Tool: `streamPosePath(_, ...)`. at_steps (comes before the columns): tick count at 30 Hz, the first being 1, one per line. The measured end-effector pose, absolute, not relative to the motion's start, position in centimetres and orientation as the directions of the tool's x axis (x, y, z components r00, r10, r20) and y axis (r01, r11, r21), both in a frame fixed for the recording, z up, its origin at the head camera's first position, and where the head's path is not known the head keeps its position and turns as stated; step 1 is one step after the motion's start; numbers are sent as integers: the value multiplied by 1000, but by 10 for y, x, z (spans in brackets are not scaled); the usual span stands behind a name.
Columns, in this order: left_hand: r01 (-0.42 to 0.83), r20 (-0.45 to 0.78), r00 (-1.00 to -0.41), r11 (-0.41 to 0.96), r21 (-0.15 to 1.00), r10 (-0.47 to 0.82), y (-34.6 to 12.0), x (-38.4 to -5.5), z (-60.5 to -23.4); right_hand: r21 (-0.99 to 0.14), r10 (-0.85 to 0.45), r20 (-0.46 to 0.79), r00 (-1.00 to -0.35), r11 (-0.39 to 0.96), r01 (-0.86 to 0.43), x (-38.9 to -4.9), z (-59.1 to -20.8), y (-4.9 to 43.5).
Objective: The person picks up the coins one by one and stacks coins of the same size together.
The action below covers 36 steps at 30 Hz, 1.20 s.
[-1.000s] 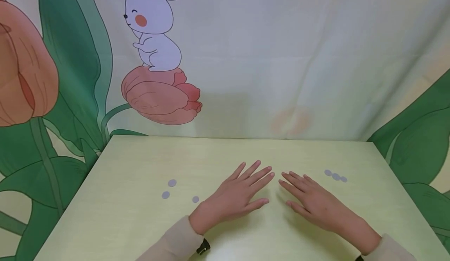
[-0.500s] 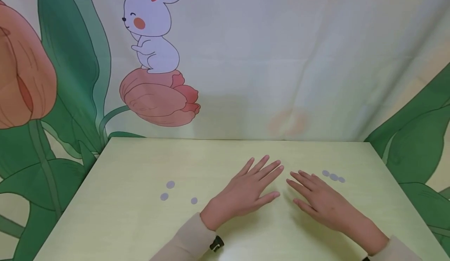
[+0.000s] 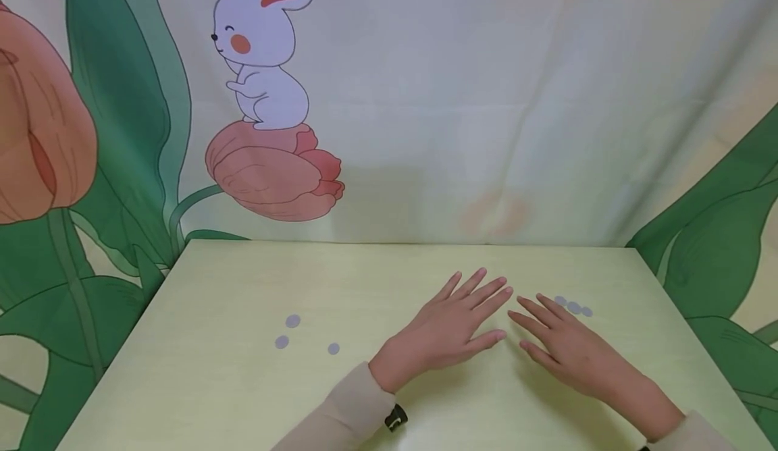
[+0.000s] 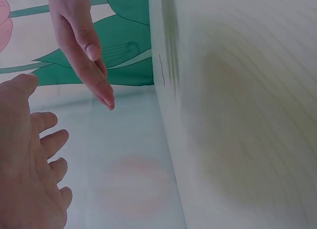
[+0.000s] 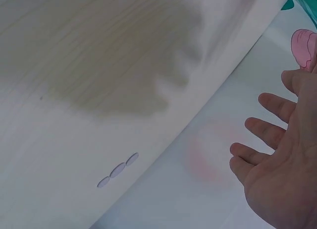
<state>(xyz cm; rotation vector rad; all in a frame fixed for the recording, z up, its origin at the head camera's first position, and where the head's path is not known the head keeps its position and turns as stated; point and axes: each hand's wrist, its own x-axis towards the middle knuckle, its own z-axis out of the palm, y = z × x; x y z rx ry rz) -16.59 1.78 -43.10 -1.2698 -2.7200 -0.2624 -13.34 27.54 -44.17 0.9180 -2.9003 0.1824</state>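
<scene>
From afar, I hold the left hand and right hand above the bench, fingers spread and empty, perhaps to avoid disturbing the disc row beyond the right or the loose discs leftward.

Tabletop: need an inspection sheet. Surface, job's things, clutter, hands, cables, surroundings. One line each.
Surface: pale table; one tiny dark speck, dirt or mark unclear
Job's things: three separate greyish discs on the left; a touching row of three on the right; loose or stuck down, cannot tell
Clutter: nothing seen
Hands: left hand and right hand above the table, holding nothing
Cables: nothing seen
Surroundings: printed backdrop behind, with a rabbit sitting on a pink tulip
</scene>
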Motion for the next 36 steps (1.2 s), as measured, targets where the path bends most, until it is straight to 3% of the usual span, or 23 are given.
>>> streamPosePath(26, 745, 104, -664, 646, 162, 740, 58, -170, -445, -104, -528, 123, -841, 835, -540, -134, -431, 304)
streamPosePath(36, 767, 67, -638, 627, 137, 767, 71, -171, -447, -101, -494, 111, -863, 858, -504, -138, -438, 327)
